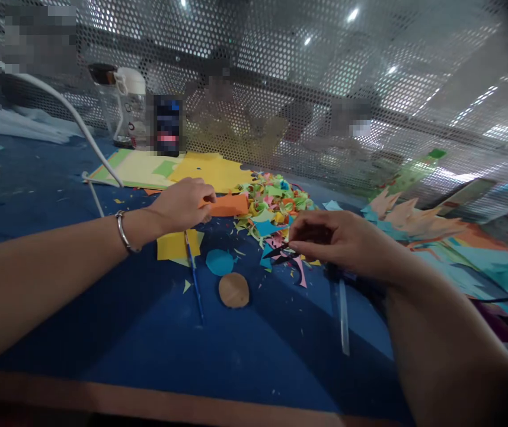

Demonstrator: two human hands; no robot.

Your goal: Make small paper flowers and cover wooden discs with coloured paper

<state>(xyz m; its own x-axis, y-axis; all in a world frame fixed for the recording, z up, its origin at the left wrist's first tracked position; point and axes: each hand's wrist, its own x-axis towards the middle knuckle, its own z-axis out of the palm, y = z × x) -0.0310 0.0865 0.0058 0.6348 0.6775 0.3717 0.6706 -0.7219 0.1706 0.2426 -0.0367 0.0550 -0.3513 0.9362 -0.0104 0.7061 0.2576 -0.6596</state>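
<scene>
My left hand point(186, 204), with a silver bangle on the wrist, is closed on the near end of a strip of orange paper point(230, 205). My right hand point(336, 237) has its thumb and fingers drawn together around dark scissors point(277, 254). Their blades are parted and point left; the handles are mostly hidden by the hand. Between and below my hands lie a blue paper disc point(220, 262) and a round brown piece point(234, 290). A blue pen-like stick point(195, 284) rests partly on a yellow paper square point(169, 246).
Colourful paper scraps point(275, 198) are heaped beyond my hands. Yellow sheets point(213, 169) lie at the back, near a phone point(167, 126) and clear bottles point(133, 112). A translucent stick point(344, 317) lies right; layered paper shapes point(414, 219) stand farther right. A perforated metal screen point(254, 77) borders the table.
</scene>
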